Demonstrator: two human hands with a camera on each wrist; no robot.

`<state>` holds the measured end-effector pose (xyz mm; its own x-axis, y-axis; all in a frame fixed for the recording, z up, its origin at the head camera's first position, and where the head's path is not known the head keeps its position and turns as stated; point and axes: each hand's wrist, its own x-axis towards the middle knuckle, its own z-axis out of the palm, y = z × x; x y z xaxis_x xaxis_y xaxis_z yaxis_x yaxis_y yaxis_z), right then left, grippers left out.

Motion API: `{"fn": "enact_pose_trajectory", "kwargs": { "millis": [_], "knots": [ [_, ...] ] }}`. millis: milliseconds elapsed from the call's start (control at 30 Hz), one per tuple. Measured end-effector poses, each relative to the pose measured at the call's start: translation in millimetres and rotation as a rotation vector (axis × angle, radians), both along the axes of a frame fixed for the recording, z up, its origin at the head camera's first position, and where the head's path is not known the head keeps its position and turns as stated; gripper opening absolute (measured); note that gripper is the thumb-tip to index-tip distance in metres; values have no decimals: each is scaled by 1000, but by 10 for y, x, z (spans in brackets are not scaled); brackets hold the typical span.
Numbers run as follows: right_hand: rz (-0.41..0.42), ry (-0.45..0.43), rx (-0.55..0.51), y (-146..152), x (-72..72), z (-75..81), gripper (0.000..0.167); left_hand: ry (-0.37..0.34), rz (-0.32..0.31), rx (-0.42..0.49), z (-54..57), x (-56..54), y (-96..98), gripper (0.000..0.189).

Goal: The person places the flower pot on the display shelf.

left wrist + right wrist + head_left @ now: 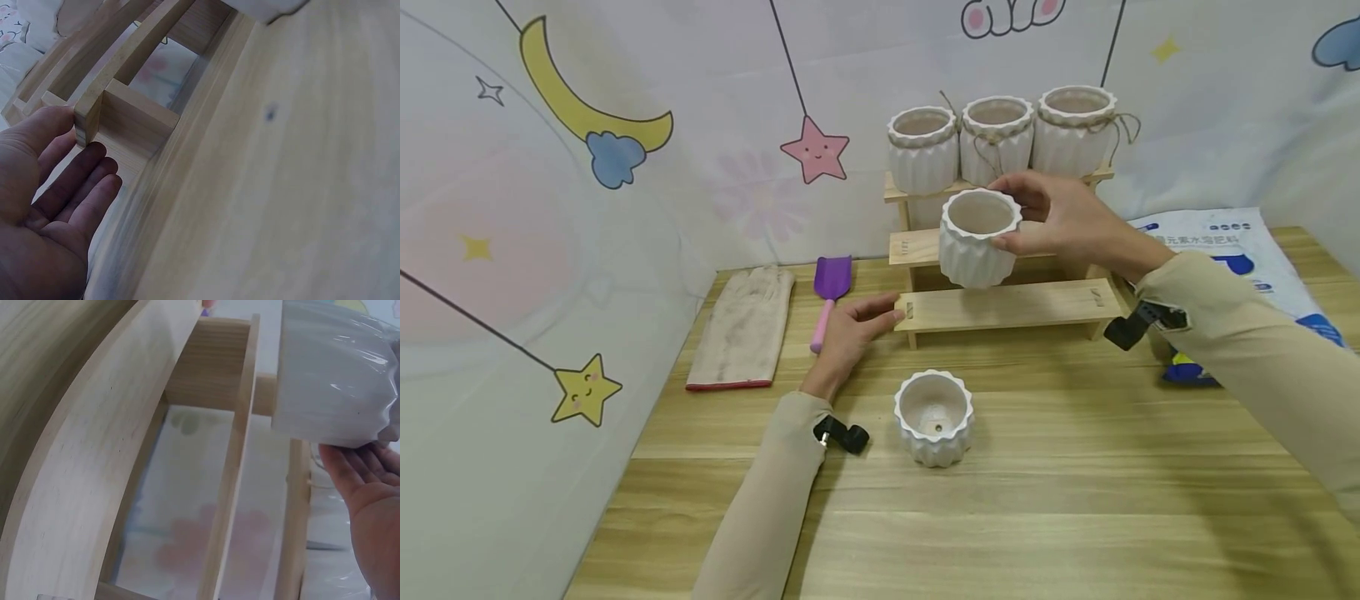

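Note:
A white ribbed ceramic flowerpot (976, 250) is held upright by my right hand (1067, 221), thumb on its near side and fingers behind. The pot hangs in front of a three-step wooden plant stand (1037, 306), overlapping the middle and lowest boards in the head view. My left hand (847, 335) pinches the left end of the lowest board between thumb and index finger; its other fingers (94, 209) extend below the board in the left wrist view. A second, low scalloped pot (934, 446) stands on the table before the stand, a drain hole visible inside.
Three white pots (922, 162) tied with twine stand along the top step. Left of the stand lie a purple shovel (832, 279) with a pink handle and a stained cloth glove (741, 333). A printed fertilizer bag (1247, 242) lies at the right, partly behind my right arm.

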<state>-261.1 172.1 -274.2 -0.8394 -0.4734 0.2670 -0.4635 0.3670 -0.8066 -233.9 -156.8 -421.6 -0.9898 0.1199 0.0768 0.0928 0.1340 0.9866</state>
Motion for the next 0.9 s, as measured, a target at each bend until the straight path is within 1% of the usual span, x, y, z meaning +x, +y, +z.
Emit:
{"fn": "enact_pose_trajectory", "kwargs": {
  "millis": [267,633,900],
  "knots": [
    [-48,-52,1,-28,-109,-19,68,0,-4,1,14,14,-2,37],
    [-96,-70,19,-82,-174,-36,73,-4,-6,12,13,-2,-8,37],
    [-120,-64,32,-105,-208,-64,75,-2,-14,17,5,-5,-14,37]
  ]
}}
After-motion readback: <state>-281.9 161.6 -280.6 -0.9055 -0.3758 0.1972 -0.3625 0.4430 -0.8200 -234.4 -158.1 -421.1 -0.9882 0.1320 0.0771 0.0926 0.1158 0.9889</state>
